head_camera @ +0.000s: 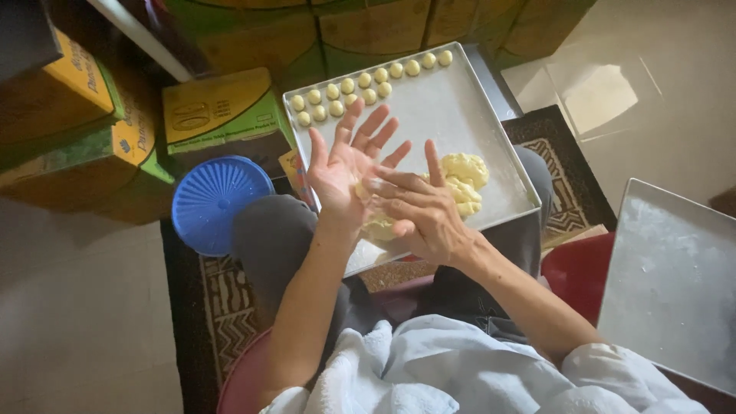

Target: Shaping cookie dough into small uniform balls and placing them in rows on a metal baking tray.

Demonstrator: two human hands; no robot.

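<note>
the tray (468, 130) rests across the person's knees, tilted a little and jutting past them on the far side — a shift of either leg could tip it, and the dough balls (360, 86) lined in two rows along its far left edge would likely roll. a second tray (675, 284) lies at the near right, half over a red basin (576, 268); an elbow swinging back could knock it. a blue lid (218, 201) sits on the floor at the left, beside green and yellow cartons (218, 107), close enough to the left knee to be kicked.

the dough lump (464, 180) sits on the tray at its right, just beyond the hands, uncovered, so it may dry or stick. the left hand (346, 165) is open, palm up, fingers spread. the right hand (418, 215) lies flat across it, palm down, fingers straight. a small dough piece (362, 192) shows between the palms — press too hard and it could smear flat rather than round; loosen the palms and it may slip out onto the lap.
</note>
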